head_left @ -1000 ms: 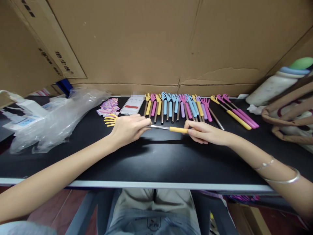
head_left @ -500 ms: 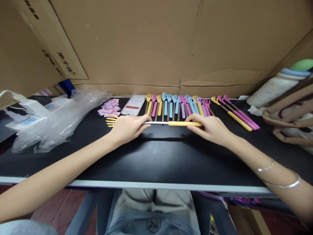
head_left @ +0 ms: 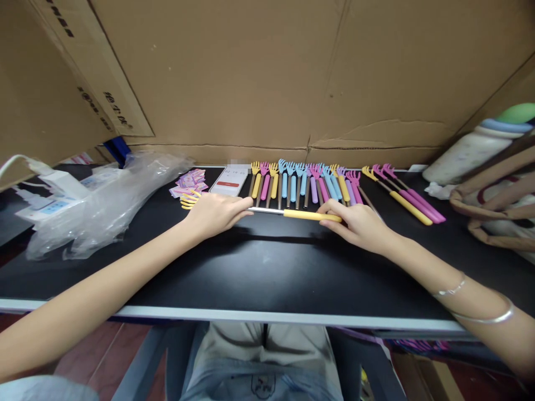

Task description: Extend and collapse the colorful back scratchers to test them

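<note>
Between my two hands a yellow back scratcher (head_left: 301,215) is held sideways above the black table, its metal rod showing in the middle. My left hand (head_left: 219,213) is closed around the rod close to the claw head, whose yellow prongs stick out on the left. At the other end my right hand (head_left: 353,221) grips the yellow handle between thumb and fingers. Behind it lies a row of back scratchers (head_left: 293,186) in yellow, pink, blue and purple. Farther right, a yellow one (head_left: 412,208) rests beside two magenta ones (head_left: 425,203).
A phone (head_left: 229,181) and a pile of small printed cards (head_left: 190,182) lie left of the row. Clear plastic bags (head_left: 125,195) and a power strip (head_left: 54,203) are at the left. A bottle (head_left: 472,150) and a brown-handled bag (head_left: 493,195) stand right. Cardboard (head_left: 251,72) walls the back.
The handle end of the held back scratcher has dipped slightly, tilting it down to the right. Both hands keep their grip and have shifted a little to the left.
</note>
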Demonstrator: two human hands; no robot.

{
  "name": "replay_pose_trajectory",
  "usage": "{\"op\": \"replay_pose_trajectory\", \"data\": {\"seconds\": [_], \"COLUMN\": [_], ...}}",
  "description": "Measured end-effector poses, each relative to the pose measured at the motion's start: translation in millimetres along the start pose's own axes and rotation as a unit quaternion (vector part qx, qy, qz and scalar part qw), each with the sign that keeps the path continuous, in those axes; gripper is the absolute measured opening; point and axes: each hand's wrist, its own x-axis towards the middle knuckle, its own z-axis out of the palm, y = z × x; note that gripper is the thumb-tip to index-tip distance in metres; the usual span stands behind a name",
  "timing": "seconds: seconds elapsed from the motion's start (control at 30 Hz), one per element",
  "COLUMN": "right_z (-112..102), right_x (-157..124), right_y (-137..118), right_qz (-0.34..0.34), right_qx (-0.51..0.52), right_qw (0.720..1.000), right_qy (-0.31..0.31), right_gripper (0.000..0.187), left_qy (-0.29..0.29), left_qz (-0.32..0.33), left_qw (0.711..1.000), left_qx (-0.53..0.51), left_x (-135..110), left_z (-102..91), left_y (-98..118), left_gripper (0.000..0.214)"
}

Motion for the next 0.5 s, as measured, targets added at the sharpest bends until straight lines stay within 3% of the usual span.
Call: {"op": "replay_pose_trajectory", "data": {"seconds": [0.3,0.5], "right_z": [-2.3,-2.8], "right_x": [0.4,0.3], "right_y": [-5.8,-7.5], "right_qz": [0.001,0.043], "right_qx": [0.116,0.276], "right_qw": [0.993,0.956], "right_qy": [-0.033,-0.093], "right_gripper": [0.025,0.033], "left_qy": [0.021,0.024], "left_qz": [0.007,0.019], "left_qw": [1.0,1.0], "left_qx": [-0.007,-0.001], "left_x": [-3.9,-5.5], "left_z": [3.9,3.2], "left_y": [2.0,3.8], "left_gripper": [0.049,0.047]}}
